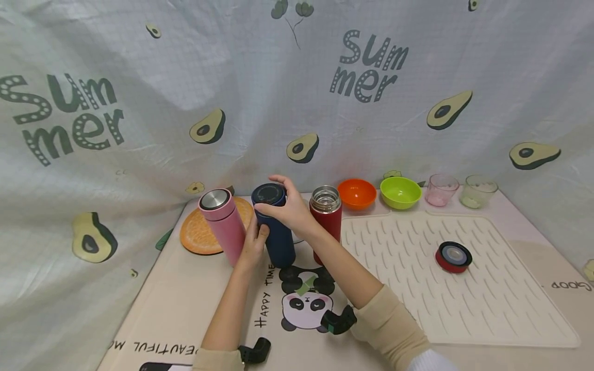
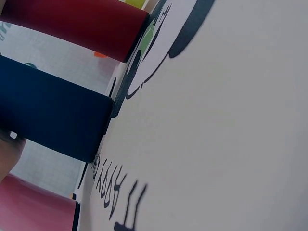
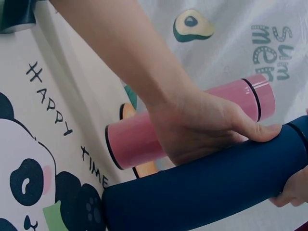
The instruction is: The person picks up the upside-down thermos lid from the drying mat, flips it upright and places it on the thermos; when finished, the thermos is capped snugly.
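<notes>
A dark blue thermos (image 1: 280, 245) stands upright on the table, its lid (image 1: 268, 193) on top. My left hand (image 1: 252, 245) holds the thermos body from the left, thumb across its front. At the top, my right hand (image 1: 294, 210) grips the lid region, with the thumb in front and fingers behind. Close by on the left is a pink thermos (image 1: 225, 226) with a silver-topped lid. A red thermos (image 1: 328, 224) stands to the right, uncapped, its steel mouth showing. In the right wrist view, the left hand (image 3: 197, 122) lies between the blue and pink thermoses.
A red-and-black lid (image 1: 452, 257) lies on the cream ridged mat (image 1: 501, 304) at right. Along the back stand an orange bowl (image 1: 357, 195), a green bowl (image 1: 401, 194) and two clear glasses (image 1: 442, 190). Behind the pink thermos lies an orange-slice placemat (image 1: 197, 232).
</notes>
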The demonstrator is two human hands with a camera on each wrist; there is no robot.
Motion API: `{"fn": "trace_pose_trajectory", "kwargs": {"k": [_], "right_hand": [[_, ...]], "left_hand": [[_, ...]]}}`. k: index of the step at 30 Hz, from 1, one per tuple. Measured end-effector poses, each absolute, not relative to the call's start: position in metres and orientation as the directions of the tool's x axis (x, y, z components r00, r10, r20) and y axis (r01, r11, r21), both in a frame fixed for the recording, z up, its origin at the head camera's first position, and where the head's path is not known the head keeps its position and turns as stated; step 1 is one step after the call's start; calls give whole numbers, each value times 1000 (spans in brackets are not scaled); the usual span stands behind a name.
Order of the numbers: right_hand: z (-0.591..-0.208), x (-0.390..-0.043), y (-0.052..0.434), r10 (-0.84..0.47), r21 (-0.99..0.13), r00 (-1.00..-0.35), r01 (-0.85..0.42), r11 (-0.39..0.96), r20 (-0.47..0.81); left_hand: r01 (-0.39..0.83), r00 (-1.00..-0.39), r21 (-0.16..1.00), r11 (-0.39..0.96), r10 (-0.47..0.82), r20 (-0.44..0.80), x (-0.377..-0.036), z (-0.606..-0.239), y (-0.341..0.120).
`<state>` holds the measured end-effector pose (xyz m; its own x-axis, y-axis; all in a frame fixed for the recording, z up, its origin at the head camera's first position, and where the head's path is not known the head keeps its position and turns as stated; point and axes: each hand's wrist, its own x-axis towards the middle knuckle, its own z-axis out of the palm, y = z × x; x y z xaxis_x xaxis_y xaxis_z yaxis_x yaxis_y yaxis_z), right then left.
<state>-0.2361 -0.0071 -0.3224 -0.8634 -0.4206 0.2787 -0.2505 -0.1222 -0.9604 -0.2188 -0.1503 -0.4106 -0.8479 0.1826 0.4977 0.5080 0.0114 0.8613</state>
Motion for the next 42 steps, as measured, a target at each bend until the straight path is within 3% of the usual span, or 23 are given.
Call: {"fn": "trace_pose_trajectory", "kwargs": {"k": [10, 19, 35, 42], "right_hand": [[-323, -235, -4, -422, -952, -853, -285, -115, 306], [-325, -236, -3, -423, -960, -863, -267, -83, 276], [-325, -233, -8, -379, -967, -893, -251, -33, 245], [-325, -233, -7, -409, -968, -877, -227, -106, 251]], "left_hand": [[497, -856, 867, 29, 179, 485, -203, -388, -143], [497, -856, 867, 18, 175, 487, -219, -408, -148], [470, -871, 882, 22, 173, 460, -216, -407, -149], [440, -885, 898, 20, 177, 430, -210, -399, -148]]}}
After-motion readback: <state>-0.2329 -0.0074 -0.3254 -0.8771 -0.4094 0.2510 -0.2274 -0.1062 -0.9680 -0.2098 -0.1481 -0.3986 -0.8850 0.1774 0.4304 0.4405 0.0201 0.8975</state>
